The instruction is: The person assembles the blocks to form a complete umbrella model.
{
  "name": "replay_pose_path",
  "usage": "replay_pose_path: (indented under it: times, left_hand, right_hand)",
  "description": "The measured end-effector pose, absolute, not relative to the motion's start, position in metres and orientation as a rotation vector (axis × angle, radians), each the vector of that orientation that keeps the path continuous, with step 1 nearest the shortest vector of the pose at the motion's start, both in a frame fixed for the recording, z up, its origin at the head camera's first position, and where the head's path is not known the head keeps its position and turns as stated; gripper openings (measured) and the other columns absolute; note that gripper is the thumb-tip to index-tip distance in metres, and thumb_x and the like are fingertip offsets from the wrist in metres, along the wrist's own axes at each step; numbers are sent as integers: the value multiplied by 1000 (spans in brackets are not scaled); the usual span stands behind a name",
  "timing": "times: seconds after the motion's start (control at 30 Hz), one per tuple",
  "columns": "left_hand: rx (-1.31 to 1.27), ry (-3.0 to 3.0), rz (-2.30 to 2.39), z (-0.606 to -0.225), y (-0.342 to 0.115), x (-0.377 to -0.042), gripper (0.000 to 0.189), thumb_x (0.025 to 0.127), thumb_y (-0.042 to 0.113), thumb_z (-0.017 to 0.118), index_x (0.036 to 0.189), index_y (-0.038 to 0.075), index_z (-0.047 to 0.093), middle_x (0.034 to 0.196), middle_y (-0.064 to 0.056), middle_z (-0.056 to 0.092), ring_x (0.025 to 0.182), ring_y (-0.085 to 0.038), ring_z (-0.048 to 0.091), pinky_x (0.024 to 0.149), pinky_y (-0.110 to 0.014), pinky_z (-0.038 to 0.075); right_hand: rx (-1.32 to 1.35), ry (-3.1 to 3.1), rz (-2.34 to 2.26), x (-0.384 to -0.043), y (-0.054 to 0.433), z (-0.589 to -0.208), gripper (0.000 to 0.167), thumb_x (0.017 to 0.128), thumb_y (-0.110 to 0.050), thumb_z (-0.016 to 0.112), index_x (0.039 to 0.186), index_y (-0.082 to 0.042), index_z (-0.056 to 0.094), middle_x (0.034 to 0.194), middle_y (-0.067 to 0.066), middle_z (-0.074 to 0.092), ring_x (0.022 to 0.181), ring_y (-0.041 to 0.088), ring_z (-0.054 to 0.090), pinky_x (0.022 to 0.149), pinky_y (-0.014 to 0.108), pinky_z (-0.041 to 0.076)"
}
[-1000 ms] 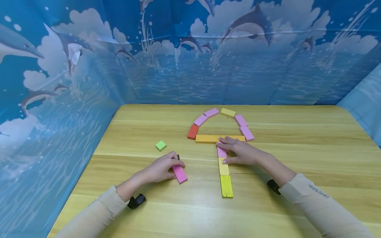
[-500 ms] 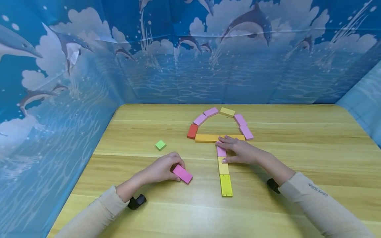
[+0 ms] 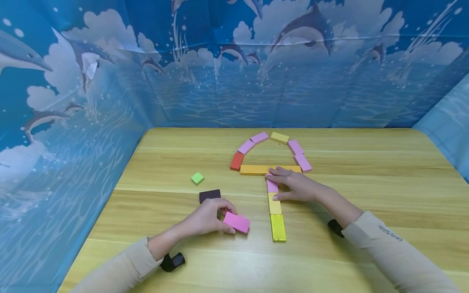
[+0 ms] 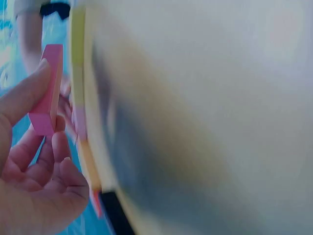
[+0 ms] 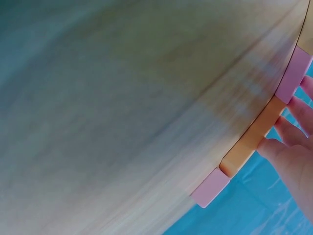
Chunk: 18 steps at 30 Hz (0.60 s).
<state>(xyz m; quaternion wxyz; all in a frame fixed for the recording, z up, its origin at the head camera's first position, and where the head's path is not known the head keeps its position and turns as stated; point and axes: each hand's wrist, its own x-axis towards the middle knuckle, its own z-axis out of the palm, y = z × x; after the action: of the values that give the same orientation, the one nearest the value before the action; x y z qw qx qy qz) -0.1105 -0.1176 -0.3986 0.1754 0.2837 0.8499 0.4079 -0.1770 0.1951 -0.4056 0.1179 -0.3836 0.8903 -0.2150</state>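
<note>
My left hand [image 3: 206, 218] pinches a pink block [image 3: 237, 222] between thumb and fingers, left of a column of blocks. In the left wrist view that pink block [image 4: 48, 95] shows its narrow end and long side. My right hand [image 3: 298, 186] rests with spread fingers on the column's top, fingertips at the long orange block [image 3: 253, 170] and the light pink block [image 3: 272, 186]. Its thumb touches the pale yellow block [image 3: 275, 206] below. A bright yellow block [image 3: 278, 228] ends the column nearest me. The right wrist view shows fingertips at the orange block's [image 5: 252, 137] edge.
Above the orange block, an arch runs from a red block [image 3: 236, 162] through several pink blocks and a yellow block [image 3: 279, 138]. A black block [image 3: 209, 195] lies just behind my left hand, a small green block [image 3: 198, 178] farther back. Dolphin-print curtains [image 3: 242, 97] border the wooden table [image 3: 384, 183].
My left hand has moved right and slightly toward me with the pink block, which has turned more crosswise. The black block behind it now shows. The right hand stays in place.
</note>
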Motion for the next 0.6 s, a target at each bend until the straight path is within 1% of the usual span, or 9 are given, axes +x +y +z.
replay_pose_path:
  times: [0.2, 0.3, 0.47, 0.6]
  left_hand:
    - [743, 2261, 1224, -405, -103, -96, 33, 65, 11, 85, 93, 12, 67, 83, 8, 61, 73, -5, 56, 67, -21, 49]
    - [717, 2206, 1256, -407, -97, -93, 33, 64, 7, 85, 93, 9, 67, 81, 6, 61, 70, -4, 57, 65, -21, 50]
    - [700, 2182, 1262, -408, -90, -90, 33, 63, 7, 85, 92, 8, 68, 78, 6, 60, 68, -3, 55, 63, -20, 49]
    - [693, 2182, 1246, -412, -85, -84, 34, 62, 8, 86, 90, 10, 68, 74, 8, 59, 65, -2, 53, 61, -19, 47]
  right_hand:
    - [-1115, 2614, -627, -178, 196, -406, 69, 87, -40, 64, 140, -2, 41, 146, 20, 32, 135, 43, 21, 104, 57, 23]
    - [-1107, 2615, -620, -178, 195, -406, 69, 86, -39, 64, 140, -3, 41, 146, 20, 32, 135, 42, 21, 104, 57, 23]
    - [-1114, 2622, -613, -178, 194, -406, 68, 86, -38, 64, 139, -2, 42, 146, 20, 33, 135, 42, 22, 104, 57, 23]
    - [-1108, 2616, -618, -177, 194, -406, 67, 86, -37, 65, 139, -2, 42, 146, 20, 32, 135, 42, 22, 104, 57, 23]
